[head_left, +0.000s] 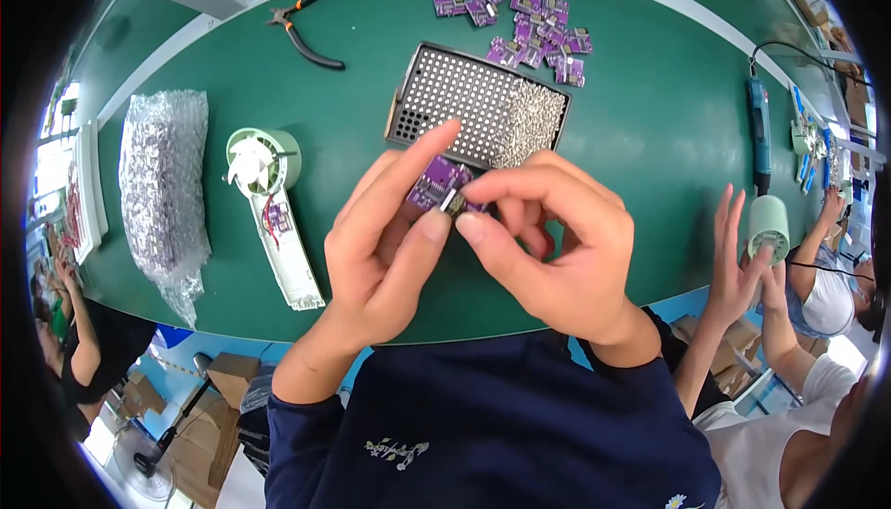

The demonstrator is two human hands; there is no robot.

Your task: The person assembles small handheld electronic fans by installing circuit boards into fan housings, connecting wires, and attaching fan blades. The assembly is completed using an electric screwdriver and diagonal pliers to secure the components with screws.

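Observation:
Between my two hands, in front of my chest, is a small purple circuit board [434,181]. My left hand [380,240] grips its left and lower edge between thumb and fingers. My right hand [557,240] pinches at the board's lower right corner, with thumb and forefinger close together there. A small pale part shows on the board near the thumbs; fingertips partly cover it. Just beyond my hands lies a black tray [415,91], with rows of small silvery parts standing in its holes and a loose heap of them [534,119] at its right end.
Several purple boards [529,22] lie beyond the tray. Cutting pliers [311,26] are at the far left. An opened pale green fan housing [278,240] and a bubble-wrapped bundle [167,193] lie to the left. At right, another person's hands hold a green cylinder [768,226] beneath an electric screwdriver [760,128].

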